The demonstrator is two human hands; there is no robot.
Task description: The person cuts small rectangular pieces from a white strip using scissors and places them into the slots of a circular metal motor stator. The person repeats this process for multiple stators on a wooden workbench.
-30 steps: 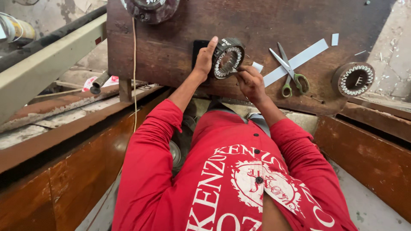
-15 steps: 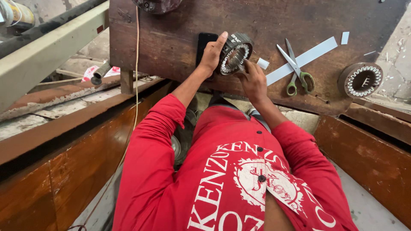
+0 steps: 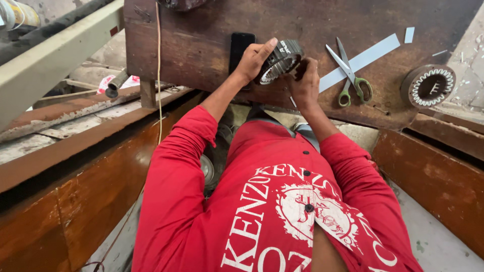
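Head view, what we're holding: a ring-shaped stator core (image 3: 280, 61), dark metal with slot teeth round the inside, tilted up on its edge over the near side of the table (image 3: 201, 45).
Left hand (image 3: 252, 61): grip clamped on the core's left rim, fingers wrapped over the top.
Right hand (image 3: 305, 83): closed against the core's right side, fingertips pinched at the slots. Can't tell whether there's a bit of material between them, it's too small to see.
Step in hand: looks to us like we're working on the slots of the core, probably fitting something into them, with the left hand steadying it.
Next move, our guess: it calls for keeping the core propped firmly and turning it a little, so the next slot comes under the right fingertips.
Stuff nearby: green-handled scissors (image 3: 349, 75) lying on a long pale strip (image 3: 370, 53), just right of our hands.
Also: a second stator core (image 3: 429, 85) flat near the table's right edge, well apart.
Also: a black phone (image 3: 240, 45) lying flat, right behind the left hand.
Below the table: our red printed shirt (image 3: 262, 201) fills the lower part of the view.
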